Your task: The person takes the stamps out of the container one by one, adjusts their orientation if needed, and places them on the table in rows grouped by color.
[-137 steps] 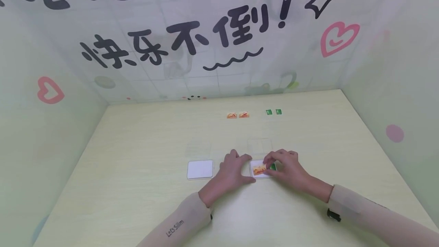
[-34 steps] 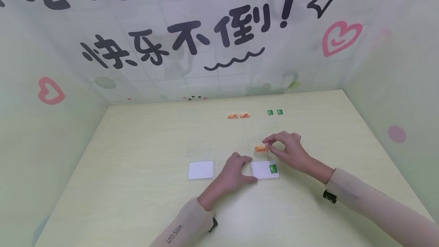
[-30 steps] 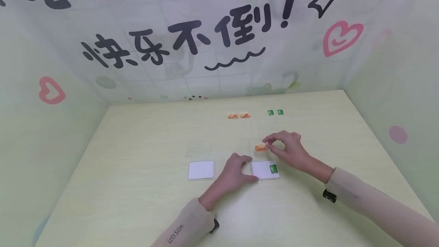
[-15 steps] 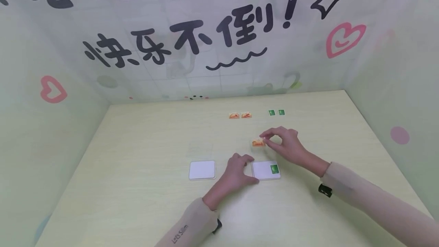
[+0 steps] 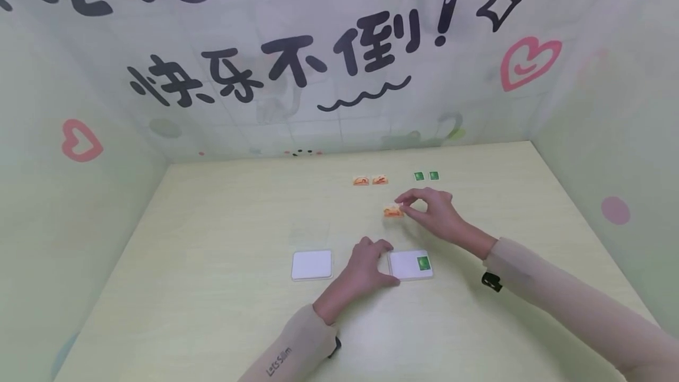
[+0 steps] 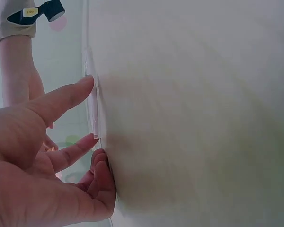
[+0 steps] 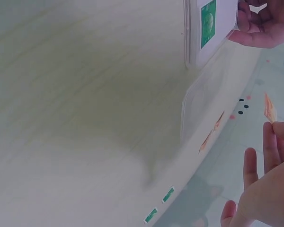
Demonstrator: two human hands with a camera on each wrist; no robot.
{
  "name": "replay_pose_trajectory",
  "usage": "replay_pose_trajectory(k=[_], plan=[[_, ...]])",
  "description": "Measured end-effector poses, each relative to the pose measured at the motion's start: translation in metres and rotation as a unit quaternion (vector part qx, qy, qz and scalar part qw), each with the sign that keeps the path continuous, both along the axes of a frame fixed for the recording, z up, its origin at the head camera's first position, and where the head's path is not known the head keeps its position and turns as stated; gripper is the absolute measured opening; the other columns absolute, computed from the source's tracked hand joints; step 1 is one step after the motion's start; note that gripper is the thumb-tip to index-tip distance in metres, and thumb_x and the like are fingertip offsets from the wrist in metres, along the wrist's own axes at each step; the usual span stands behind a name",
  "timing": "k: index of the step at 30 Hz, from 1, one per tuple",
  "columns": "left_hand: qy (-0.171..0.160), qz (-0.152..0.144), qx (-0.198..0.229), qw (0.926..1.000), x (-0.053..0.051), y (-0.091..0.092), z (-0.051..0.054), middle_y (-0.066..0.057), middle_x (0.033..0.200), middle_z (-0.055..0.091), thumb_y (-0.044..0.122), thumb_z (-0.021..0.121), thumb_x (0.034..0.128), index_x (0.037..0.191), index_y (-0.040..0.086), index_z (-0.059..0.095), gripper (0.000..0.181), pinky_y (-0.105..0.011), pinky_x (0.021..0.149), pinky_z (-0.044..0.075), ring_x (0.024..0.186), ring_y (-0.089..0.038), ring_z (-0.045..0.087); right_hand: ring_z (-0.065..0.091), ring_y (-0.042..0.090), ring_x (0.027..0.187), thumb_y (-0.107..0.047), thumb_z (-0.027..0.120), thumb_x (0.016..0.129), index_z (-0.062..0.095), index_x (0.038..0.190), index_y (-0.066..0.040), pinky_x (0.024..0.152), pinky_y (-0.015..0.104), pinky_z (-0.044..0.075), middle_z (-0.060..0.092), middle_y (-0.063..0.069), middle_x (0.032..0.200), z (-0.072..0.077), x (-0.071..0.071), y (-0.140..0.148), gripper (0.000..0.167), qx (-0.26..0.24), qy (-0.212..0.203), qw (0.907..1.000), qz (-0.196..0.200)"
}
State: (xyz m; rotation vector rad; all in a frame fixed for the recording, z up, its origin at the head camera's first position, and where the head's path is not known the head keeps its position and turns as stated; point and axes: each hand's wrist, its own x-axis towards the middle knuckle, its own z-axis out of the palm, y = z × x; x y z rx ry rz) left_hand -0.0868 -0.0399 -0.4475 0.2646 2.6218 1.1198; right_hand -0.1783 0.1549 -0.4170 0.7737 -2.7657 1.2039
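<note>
Head view puts the orange stamp (image 5: 392, 211) above the worktop (image 5: 212, 299), between the white-lined case (image 5: 404, 265) and two other orange stamps (image 5: 379, 180) farther back. Your right hand (image 5: 437, 214) pinches it by one edge; your left hand (image 5: 366, 267) grips the case between thumb and finger. The stamp sits farther back than a moment ago, leaving a green stamp (image 5: 424, 263) on the case, so your work seems to have shifted away from it.
</note>
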Motion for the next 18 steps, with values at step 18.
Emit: replay_pose_trajectory(k=[18], plan=[[0.041,-0.032,-0.065,0.9965,0.002,0.002,-0.001,-0.011,0.104,0.052,0.017,0.093,0.0812,0.135,0.001,0.065,0.062,-0.031,0.079,0.043,0.093,-0.021,0.045,0.069,0.037,0.109,-0.004,0.069,0.098,0.077,0.114,-0.004,0.097,0.066,0.022,0.079,0.014,0.106,-0.002,-0.022,-0.014,0.017,0.001,0.003,0.9999,0.015]])
